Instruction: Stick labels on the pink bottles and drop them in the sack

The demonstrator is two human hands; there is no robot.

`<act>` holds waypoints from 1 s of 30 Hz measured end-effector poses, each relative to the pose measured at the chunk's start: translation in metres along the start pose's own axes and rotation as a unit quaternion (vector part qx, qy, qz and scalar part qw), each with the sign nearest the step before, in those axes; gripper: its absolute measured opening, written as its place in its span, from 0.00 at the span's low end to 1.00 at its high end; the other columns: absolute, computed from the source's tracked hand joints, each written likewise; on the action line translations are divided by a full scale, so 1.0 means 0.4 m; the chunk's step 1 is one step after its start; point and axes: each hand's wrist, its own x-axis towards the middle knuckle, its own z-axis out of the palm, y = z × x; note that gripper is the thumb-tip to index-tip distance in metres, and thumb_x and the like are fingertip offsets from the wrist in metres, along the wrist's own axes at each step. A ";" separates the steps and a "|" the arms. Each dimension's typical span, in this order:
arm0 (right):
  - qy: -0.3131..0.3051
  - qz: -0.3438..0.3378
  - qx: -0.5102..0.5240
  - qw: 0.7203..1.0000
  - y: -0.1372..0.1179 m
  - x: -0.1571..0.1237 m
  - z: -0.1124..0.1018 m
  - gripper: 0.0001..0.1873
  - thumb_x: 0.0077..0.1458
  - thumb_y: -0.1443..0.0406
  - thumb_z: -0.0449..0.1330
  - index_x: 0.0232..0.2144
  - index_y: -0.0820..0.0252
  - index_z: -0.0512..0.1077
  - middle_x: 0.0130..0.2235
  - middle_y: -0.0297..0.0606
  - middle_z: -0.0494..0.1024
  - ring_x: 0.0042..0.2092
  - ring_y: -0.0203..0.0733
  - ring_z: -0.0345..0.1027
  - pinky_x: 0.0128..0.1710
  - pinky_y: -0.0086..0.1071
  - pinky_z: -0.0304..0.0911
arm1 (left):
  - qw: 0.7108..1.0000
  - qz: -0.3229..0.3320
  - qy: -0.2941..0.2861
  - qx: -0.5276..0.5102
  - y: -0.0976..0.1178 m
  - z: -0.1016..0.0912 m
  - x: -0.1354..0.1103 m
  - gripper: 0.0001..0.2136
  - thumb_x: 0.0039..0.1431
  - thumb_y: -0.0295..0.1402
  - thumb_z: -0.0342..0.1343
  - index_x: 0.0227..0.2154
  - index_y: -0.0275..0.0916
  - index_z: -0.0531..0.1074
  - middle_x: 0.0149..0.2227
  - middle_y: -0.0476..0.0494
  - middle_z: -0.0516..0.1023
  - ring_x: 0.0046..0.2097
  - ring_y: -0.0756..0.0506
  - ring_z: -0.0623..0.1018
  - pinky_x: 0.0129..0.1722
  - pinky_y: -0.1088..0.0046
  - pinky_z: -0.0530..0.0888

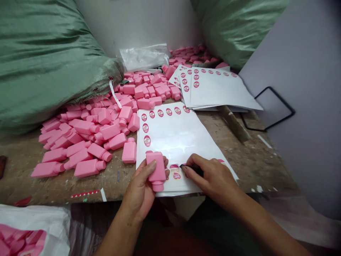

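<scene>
My left hand (138, 192) grips a pink plastic bottle (157, 168), its neck pointing toward me, above the lower edge of a white sheet of oval pink labels (181, 142). My right hand (210, 174) rests on that sheet, pinching a small black tool (193, 170) whose tip is partly hidden. Just beside its fingertips, a label (176, 174) sits on the sheet's lower part. Many loose pink bottles (87, 131) lie to the left of the sheet, with one upright bottle (129, 151) close to its edge.
Further label sheets (215, 89) are stacked behind on the rough wooden worktop (255, 167), beside a wooden stick (234, 124). Green woven sacks (45, 60) bulge at the back left. A white bag of pink bottles (29, 231) sits below the front left edge.
</scene>
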 end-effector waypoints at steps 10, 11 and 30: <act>0.058 -0.017 -0.058 0.996 -0.031 0.009 0.022 0.10 0.54 0.59 0.57 0.24 0.56 0.67 0.23 0.33 0.74 0.24 0.39 0.62 0.28 0.32 0.49 | 1.000 0.009 0.003 -0.007 -0.002 0.003 0.000 0.13 0.55 0.31 0.61 0.42 0.30 0.75 0.40 0.35 0.80 0.47 0.41 0.78 0.51 0.64 0.73; 0.054 0.000 -0.033 0.998 -0.032 0.011 0.019 0.11 0.53 0.59 0.57 0.23 0.56 0.67 0.23 0.33 0.74 0.24 0.39 0.61 0.28 0.33 0.49 | 1.000 0.010 0.005 -0.006 -0.002 0.004 -0.001 0.13 0.55 0.31 0.61 0.42 0.30 0.75 0.40 0.35 0.80 0.47 0.41 0.78 0.51 0.64 0.73; 0.008 0.040 0.343 0.938 -0.114 -0.012 -0.073 0.15 0.50 0.55 0.59 0.20 0.56 0.65 0.19 0.29 0.65 0.22 0.34 0.57 0.20 0.28 0.54 | 0.998 0.039 -0.033 -0.041 -0.022 0.047 -0.055 0.16 0.58 0.41 0.57 0.45 0.37 0.72 0.46 0.40 0.77 0.52 0.42 0.74 0.54 0.64 0.69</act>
